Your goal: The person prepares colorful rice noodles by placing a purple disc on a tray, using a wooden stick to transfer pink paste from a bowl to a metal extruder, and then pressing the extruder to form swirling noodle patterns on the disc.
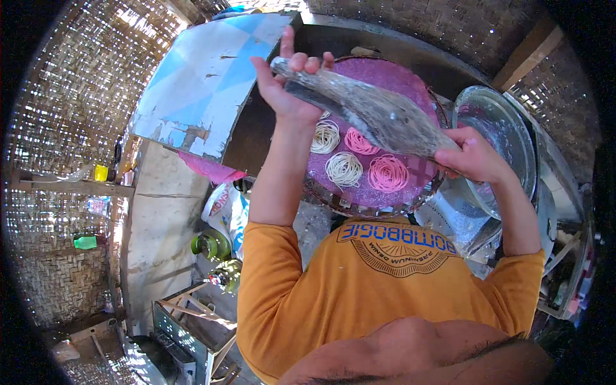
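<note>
My left hand point(282, 86) grips the top end of a long clear plastic bag point(372, 112) smeared with whitish paste, held raised. My right hand point(471, 156) holds the bag's lower, wider end. The bag slants across a round tray point(404, 77) lined with a purple sheet. On that sheet lie several coils of thin noodle strands, some white point(344, 169) and some pink point(387, 173), just below the bag.
A large round metal basin point(497, 128) stands to the right of the tray. A blue and white painted board point(205, 77) leans at the left. Green canisters point(210, 244) and a sack point(224, 205) sit on the floor. Woven bamboo walls surround the spot.
</note>
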`<state>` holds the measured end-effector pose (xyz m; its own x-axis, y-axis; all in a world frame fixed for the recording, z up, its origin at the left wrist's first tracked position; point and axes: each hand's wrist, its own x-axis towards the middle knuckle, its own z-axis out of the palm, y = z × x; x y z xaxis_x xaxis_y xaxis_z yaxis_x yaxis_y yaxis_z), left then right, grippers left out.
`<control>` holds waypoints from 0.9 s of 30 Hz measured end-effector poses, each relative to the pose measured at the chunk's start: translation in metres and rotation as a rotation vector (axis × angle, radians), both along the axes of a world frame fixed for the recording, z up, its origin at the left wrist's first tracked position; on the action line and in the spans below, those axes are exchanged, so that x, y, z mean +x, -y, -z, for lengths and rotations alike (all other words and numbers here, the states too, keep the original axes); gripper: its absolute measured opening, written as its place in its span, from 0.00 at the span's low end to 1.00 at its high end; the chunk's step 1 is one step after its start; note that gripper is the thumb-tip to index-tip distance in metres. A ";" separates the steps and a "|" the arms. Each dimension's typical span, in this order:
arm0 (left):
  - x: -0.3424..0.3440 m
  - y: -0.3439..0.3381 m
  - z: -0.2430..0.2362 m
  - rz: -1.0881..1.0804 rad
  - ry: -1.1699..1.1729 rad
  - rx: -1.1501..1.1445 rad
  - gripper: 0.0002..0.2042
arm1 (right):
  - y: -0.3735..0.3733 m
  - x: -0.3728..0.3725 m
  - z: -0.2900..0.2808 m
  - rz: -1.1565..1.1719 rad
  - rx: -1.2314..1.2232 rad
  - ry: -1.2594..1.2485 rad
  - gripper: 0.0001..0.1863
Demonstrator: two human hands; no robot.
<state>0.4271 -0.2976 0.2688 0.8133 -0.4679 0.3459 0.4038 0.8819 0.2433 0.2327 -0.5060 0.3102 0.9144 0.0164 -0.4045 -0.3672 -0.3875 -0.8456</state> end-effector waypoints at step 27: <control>-0.029 0.032 0.092 -0.317 1.450 1.843 0.28 | 0.029 -0.022 0.024 0.244 0.111 0.270 0.17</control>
